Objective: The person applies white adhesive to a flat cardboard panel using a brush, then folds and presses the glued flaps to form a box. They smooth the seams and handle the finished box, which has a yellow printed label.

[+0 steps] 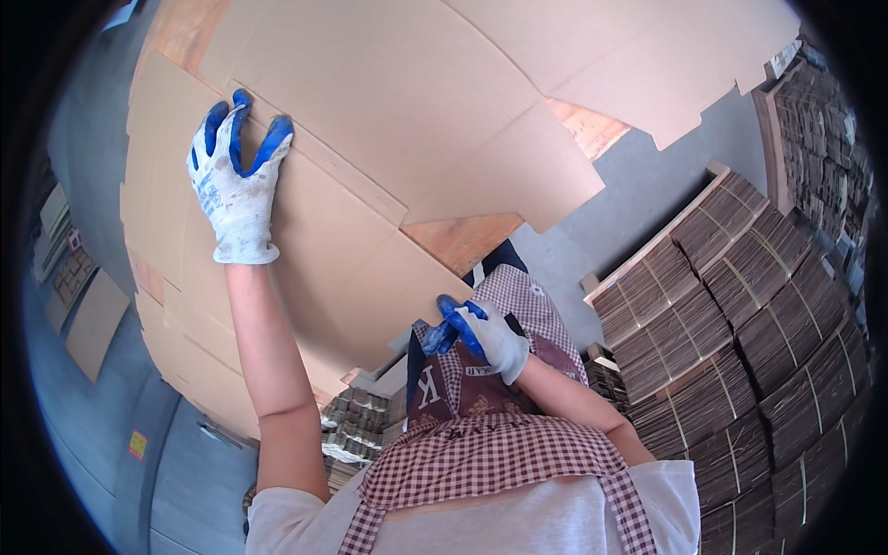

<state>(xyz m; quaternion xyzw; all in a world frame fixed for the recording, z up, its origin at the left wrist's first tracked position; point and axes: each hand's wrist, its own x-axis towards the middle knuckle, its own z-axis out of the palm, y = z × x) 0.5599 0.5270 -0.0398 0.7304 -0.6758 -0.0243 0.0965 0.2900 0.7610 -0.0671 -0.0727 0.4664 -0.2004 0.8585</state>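
A large flat sheet of brown cardboard [342,268] lies in front of me, with creases and cut flaps. My left hand [231,176], in a white work glove with blue-coated fingers, rests on it near its upper edge, fingers spread. Close to the sheet's near right corner is my right hand [486,335], gloved the same way. Its fingers are curled together, with one fingertip at the cardboard's edge. Whatever lies between them, if anything, is hidden. Beyond, a second cut cardboard sheet [388,102] meets the first along a seam.
Wooden boards [462,239] show through gaps between the sheets. Strapped bundles of flat cardboard [731,342] are stacked at right, with another stack [819,139] farther off. Under my left arm stand more bundles [356,425]. Loose cardboard pieces [97,319] lean at far left.
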